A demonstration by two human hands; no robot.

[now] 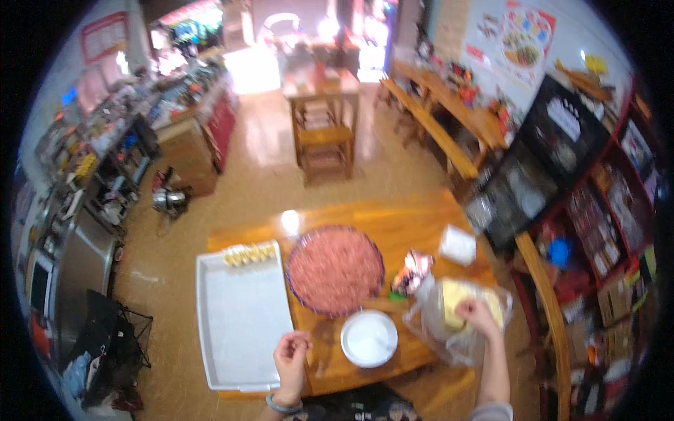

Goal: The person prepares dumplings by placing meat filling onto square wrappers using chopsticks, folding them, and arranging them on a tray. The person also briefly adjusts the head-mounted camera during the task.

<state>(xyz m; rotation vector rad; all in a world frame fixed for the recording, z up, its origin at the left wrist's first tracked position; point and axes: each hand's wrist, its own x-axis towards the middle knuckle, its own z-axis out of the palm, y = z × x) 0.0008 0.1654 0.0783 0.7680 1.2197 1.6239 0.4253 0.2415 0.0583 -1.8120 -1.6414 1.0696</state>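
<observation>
My left hand (293, 351) hovers over the right edge of a pale rectangular tray (245, 321). Its fingers are curled in, and no object shows in them. A row of small yellowish filled dumplings (249, 254) lines the tray's far end. My right hand (480, 318) reaches onto a stack of yellow dough wrappers (456, 299) in a clear plastic bag (429, 321); blur hides whether its fingertips grip a sheet. Between my hands stands a white bowl (368, 338). Beyond it is a large round basin heaped with pink minced meat (336, 269).
Everything stands on a wooden table (421, 221). A crumpled printed packet (413, 271) and a white package (457, 245) lie at its right. Farther off are a wooden stool (325, 138), a long bench (432, 129), a cardboard box (189, 152) and crowded shelves (584, 226).
</observation>
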